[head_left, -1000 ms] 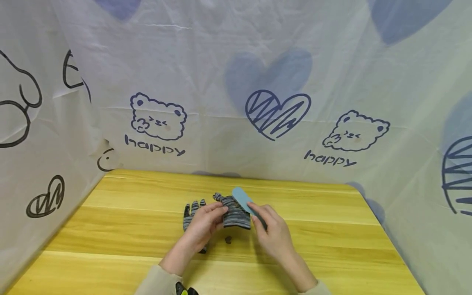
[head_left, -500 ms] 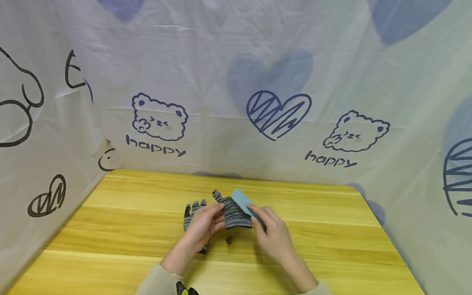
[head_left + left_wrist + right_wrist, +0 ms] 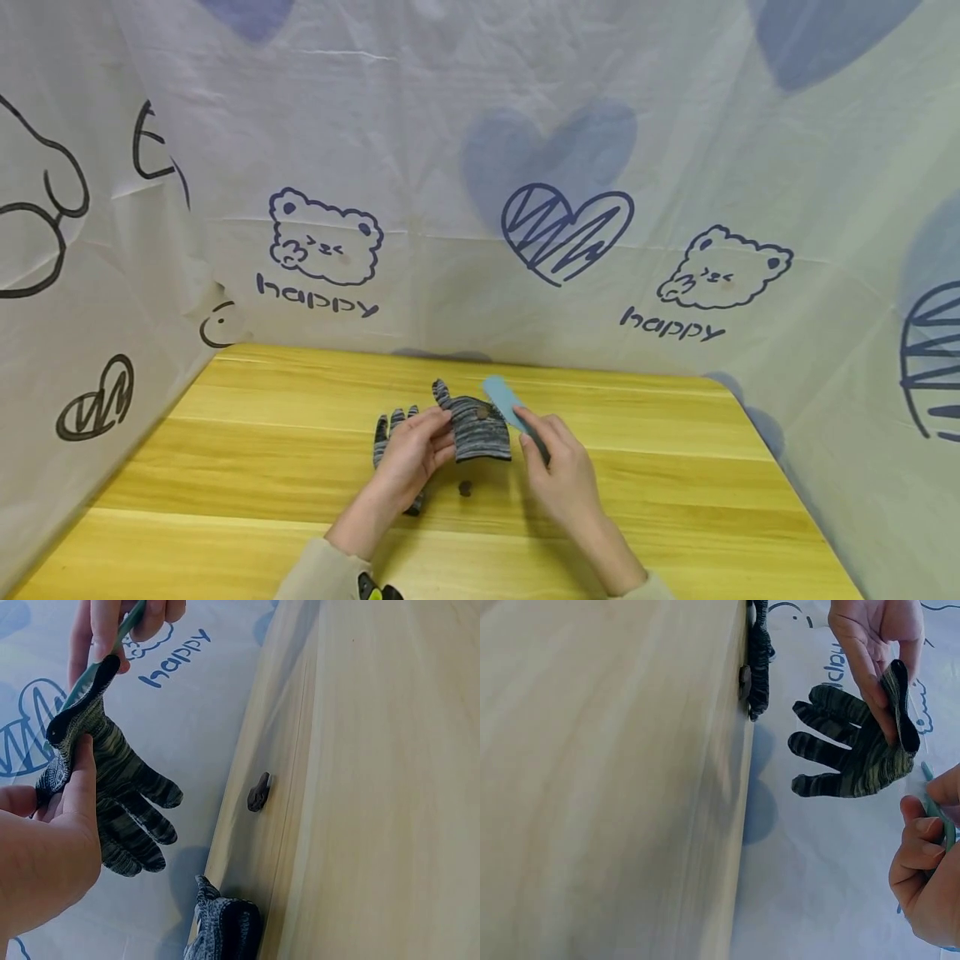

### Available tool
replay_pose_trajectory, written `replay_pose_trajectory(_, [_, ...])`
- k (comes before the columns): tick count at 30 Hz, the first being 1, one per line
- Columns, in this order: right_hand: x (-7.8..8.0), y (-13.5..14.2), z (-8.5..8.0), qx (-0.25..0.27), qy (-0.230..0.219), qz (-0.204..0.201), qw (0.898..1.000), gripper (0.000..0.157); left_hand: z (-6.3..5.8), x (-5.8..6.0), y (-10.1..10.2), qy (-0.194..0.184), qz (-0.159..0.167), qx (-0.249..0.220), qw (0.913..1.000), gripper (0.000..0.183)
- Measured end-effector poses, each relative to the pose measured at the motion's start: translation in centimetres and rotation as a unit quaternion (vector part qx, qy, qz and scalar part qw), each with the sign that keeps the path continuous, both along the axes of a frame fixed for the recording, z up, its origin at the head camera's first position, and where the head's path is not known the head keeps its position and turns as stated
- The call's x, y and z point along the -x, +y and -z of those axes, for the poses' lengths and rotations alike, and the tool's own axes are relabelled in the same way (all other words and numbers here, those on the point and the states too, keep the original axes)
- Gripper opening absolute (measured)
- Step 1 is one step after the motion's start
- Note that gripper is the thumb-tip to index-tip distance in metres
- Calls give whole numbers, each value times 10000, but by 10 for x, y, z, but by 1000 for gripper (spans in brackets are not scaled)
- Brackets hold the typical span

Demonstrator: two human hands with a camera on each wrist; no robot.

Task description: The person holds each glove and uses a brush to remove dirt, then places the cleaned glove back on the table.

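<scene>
My left hand (image 3: 411,450) grips a grey-and-black knit glove (image 3: 480,440) above the table, thumb on the upper face and fingers inside or under the cuff. A brown spot (image 3: 482,412) shows on the glove's upper face. In the left wrist view, the glove's fingers (image 3: 139,817) hang down and spread. My right hand (image 3: 561,471) holds a light blue brush (image 3: 501,395) by its handle, its bristle side facing the glove. The brush head is at the glove's right edge, next to the brown spot. In the right wrist view, the black-edged cuff (image 3: 904,705) gapes.
A matching glove (image 3: 381,437) lies on the wooden table (image 3: 675,467), partly hidden behind my left hand and wrist. Below the held glove, a small dark brown lump (image 3: 466,488) sits on the table. A white printed curtain (image 3: 420,250) encloses the back and sides.
The brush has moved right from across the glove's upper face to its right edge, exposing the brown spot. My left hand has turned the glove slightly.
</scene>
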State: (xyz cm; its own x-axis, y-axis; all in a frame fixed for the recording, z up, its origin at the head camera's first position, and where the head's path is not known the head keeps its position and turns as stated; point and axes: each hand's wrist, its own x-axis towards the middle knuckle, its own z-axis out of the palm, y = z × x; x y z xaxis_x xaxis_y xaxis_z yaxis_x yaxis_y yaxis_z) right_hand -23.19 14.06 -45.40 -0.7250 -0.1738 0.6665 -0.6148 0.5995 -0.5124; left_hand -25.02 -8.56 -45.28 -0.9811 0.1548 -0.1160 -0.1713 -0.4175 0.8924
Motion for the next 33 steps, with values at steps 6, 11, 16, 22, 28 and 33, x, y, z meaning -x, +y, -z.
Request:
replay_pose_trajectory(6, [0,0,-2,187,71,-84,9998,43,-1,0,0,26,-125,-26,9999,23])
replay_pose_trajectory(11, [1,-2,0,53,266,-436,9987,43,-2,-2,-1,50,-205,83,9997,20])
replay_pose_trajectory(16, [-1,-5,3,-145,335,-542,9979,43,-2,-4,-2,63,-233,132,9996,54])
replay_pose_trajectory(22, [-3,-7,3,-221,109,-507,9984,42,-3,-5,-4,44,-258,75,9996,43])
replay_pose_trajectory(28, [-3,-6,2,-148,48,-310,9994,41,-4,-3,-3,65,-282,-67,9996,13])
replay_pose_trajectory(33, [-2,-4,2,-45,-23,-151,9999,41,-5,-2,-4,127,-296,-137,9994,15])
